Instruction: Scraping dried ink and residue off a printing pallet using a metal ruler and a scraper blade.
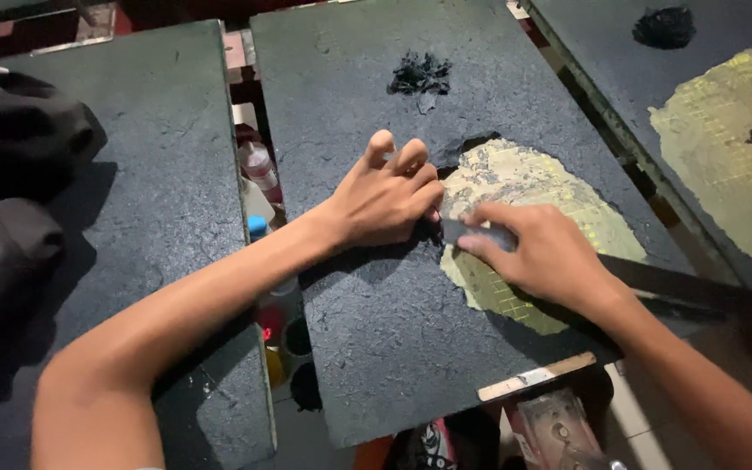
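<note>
Bottles [263, 174] (plastic, red-labelled) in gap between boards [376, 348].

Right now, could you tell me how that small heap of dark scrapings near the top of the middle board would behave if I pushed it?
The heap of dark scrapings looks like loose, ragged flakes, so it would probably scatter rather than slide as one piece. The flakes seem thin and light, likely to crumble if pinched. The middle board looks rough, so bits may catch instead of gliding.
</note>
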